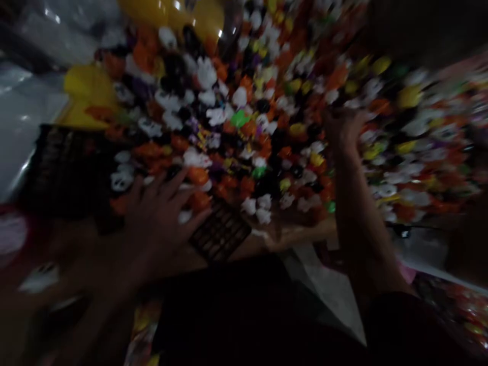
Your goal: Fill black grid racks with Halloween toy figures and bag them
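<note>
Left hand (160, 208), toward eight o'clock, has its fingers and thumb spread at the near edge of the heaped small toys (206, 73), with orange toys (199, 201) beside its thumb. Toward seven o'clock, a black grid (221, 231) lies at the edge of the table (301, 235). At twelve o'clock sits a green toy (239, 118). Right hand (345, 127), at two o'clock, is among the toys; blur hides whether it pinches one.
</note>
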Motion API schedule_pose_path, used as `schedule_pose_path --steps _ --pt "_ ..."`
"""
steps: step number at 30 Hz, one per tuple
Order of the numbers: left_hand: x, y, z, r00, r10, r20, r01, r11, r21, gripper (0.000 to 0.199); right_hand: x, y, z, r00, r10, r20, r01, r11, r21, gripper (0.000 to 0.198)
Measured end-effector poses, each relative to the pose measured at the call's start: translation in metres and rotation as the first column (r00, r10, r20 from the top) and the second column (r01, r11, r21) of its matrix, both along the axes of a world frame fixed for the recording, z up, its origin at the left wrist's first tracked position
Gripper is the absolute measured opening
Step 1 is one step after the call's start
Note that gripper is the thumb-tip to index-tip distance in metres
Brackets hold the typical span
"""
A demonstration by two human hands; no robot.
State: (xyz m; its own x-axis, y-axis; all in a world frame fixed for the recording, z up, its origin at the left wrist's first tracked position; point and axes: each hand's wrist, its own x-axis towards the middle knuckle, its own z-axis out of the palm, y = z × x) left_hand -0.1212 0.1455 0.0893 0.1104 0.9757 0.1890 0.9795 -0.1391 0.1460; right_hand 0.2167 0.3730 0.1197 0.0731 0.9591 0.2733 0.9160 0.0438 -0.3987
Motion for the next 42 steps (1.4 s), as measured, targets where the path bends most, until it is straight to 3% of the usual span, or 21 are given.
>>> schedule_pose_path --steps 1,3,5,7,10,12,16,22,27,30,34,37,39,42 --pt "0.001 0.002 0.002 1.0 0.012 0.013 -0.011 1.0 -0.019 0.039 -0.006 -0.021 -0.007 0.999 0.027 -0.036 -0.026 0.999 0.019 0.031" --pt "0.001 0.005 0.002 1.0 0.009 0.019 -0.008 0.999 -0.049 0.043 -0.023 -0.075 -0.025 0.966 0.21 -0.151 -0.214 0.977 -0.01 0.013" --pt "-0.001 0.004 0.003 1.0 0.0 0.024 0.002 0.998 -0.067 0.042 -0.045 -0.137 -0.045 0.844 0.374 -0.384 -0.433 0.898 -0.078 0.009" --pt "-0.003 0.003 0.005 1.0 -0.004 0.023 0.006 0.998 -0.07 0.043 -0.071 -0.191 -0.065 0.73 0.408 -0.548 -0.538 0.838 -0.093 0.007" --pt "-0.006 0.003 0.009 0.999 -0.042 0.016 0.043 0.997 -0.065 0.05 -0.102 -0.232 -0.088 0.674 0.388 -0.629 -0.582 0.803 -0.128 0.011" --pt "-0.008 0.003 0.01 0.997 -0.071 0.01 0.072 0.995 -0.063 0.051 -0.113 -0.234 -0.097 0.698 0.396 -0.597 -0.573 0.809 -0.132 0.013" --pt "-0.011 0.002 0.008 0.997 -0.08 -0.007 0.08 0.995 -0.059 0.046 -0.118 -0.206 -0.102 0.76 0.463 -0.456 -0.566 0.817 -0.114 0.014" --pt "-0.012 0.002 0.005 0.993 -0.117 0.004 0.117 0.993 -0.008 0.042 -0.112 -0.174 -0.103 0.754 0.5 -0.425 -0.612 0.771 -0.178 0.015" --pt "-0.02 0.001 0.006 0.98 -0.186 -0.075 0.185 0.982 -0.03 0.037 -0.099 -0.161 -0.114 0.85 0.402 -0.339 -0.459 0.882 -0.106 0.017" --pt "-0.03 -0.004 0.001 0.954 -0.279 -0.108 0.281 0.96 0.006 0.031 -0.092 -0.155 -0.119 0.845 0.392 -0.364 -0.444 0.893 -0.07 0.021" --pt "-0.034 -0.01 -0.005 0.935 -0.324 -0.142 0.334 0.941 0.054 0.025 -0.083 -0.168 -0.113 0.813 0.42 -0.404 -0.451 0.892 0.022 0.021" --pt "-0.031 -0.01 -0.006 0.946 -0.297 -0.13 0.305 0.951 0.049 0.025 -0.073 -0.192 -0.107 0.791 0.505 -0.345 -0.525 0.85 0.04 0.025" --pt "-0.029 -0.009 -0.006 0.948 -0.291 -0.126 0.3 0.953 0.053 0.027 -0.068 -0.208 -0.107 0.799 0.525 -0.292 -0.556 0.83 -0.029 0.027" --pt "-0.026 -0.006 -0.006 0.944 -0.306 -0.121 0.317 0.945 0.079 0.032 -0.064 -0.222 -0.111 0.872 0.469 -0.139 -0.489 0.847 -0.21 0.023"
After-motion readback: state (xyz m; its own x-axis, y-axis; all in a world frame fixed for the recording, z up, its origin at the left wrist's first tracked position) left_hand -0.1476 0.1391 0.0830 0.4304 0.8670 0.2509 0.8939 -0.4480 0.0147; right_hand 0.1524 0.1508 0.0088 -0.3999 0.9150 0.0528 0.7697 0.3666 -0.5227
